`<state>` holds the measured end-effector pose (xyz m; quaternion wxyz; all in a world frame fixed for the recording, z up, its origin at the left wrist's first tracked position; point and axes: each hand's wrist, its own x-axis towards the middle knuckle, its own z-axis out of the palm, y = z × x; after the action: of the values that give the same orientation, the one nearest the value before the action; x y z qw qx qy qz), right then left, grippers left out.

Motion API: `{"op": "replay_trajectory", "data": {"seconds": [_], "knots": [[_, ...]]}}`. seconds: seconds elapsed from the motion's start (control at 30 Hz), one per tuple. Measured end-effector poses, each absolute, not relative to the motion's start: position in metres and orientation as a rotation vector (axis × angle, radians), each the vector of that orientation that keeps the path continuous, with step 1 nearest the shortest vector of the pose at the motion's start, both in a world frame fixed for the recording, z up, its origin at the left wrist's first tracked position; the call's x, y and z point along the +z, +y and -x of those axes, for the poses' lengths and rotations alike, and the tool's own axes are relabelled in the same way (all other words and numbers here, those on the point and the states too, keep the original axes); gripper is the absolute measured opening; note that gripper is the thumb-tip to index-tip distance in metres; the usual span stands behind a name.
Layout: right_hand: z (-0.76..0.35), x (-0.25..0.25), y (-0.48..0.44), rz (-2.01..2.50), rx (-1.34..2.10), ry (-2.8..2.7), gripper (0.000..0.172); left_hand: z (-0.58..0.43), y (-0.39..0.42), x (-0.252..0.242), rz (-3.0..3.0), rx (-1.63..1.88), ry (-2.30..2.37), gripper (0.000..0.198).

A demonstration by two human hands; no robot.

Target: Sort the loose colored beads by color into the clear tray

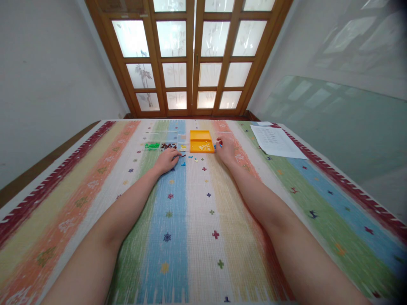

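My left hand [167, 161] rests low over the cloth, its thumb and forefinger drawn together at a small dark brown piece [183, 155]. Just behind it are clear boxes of small pieces: green pieces [152, 146], dark brown pieces [168, 145] and yellow pieces [183, 147]. Small blue pieces [183, 164] and a pale piece [196, 160] lie loose nearby. An open orange case [200, 140] stands between my hands, white pieces [204, 146] in its front half. My right hand [226, 149] is at the case's right side, fingers pinched beside blue pieces [217, 146]; what they hold is too small to name.
A striped, patterned tablecloth [199, 220] covers the table. Printed white paper [277, 141] lies at the back right, with another sheet [264, 123] behind it. Wooden doors with glass panes [190, 59] stand beyond the table, and a glass panel [337, 127] leans along the right wall.
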<state>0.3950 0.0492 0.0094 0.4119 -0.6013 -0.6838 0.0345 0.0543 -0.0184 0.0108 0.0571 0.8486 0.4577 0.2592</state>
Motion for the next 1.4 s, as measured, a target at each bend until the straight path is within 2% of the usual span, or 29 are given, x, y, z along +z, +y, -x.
{"op": "replay_trajectory", "data": {"seconds": [0.13,0.3,0.5,0.7,0.9,1.17,1.4], "knots": [[-0.373,0.012,0.037,1.334,0.117,-1.900,0.020,-0.054,-0.017,0.010,-2.568,0.784,1.396,0.029],[-0.326,0.018,0.000,0.845,0.266,-2.402,0.016,-0.053,-0.015,0.006,-2.568,0.818,1.392,0.028],[-0.306,0.020,-0.022,0.609,0.216,-2.609,0.025,-0.053,-0.015,0.006,-2.565,0.854,1.375,0.027],[-0.311,0.020,-0.019,0.654,0.179,-2.617,0.015,-0.053,-0.015,0.006,-2.562,0.838,1.388,0.027],[-0.315,0.020,-0.011,0.791,0.143,-2.543,0.017,-0.052,-0.014,0.006,-2.552,0.823,1.393,0.029],[-0.371,0.021,0.030,1.441,0.098,-1.872,0.025,-0.051,-0.015,0.009,-2.555,0.778,1.379,0.029],[-0.406,0.018,0.048,1.621,0.016,-1.675,0.022,-0.051,-0.016,0.009,-2.554,0.773,1.384,0.030]]}}
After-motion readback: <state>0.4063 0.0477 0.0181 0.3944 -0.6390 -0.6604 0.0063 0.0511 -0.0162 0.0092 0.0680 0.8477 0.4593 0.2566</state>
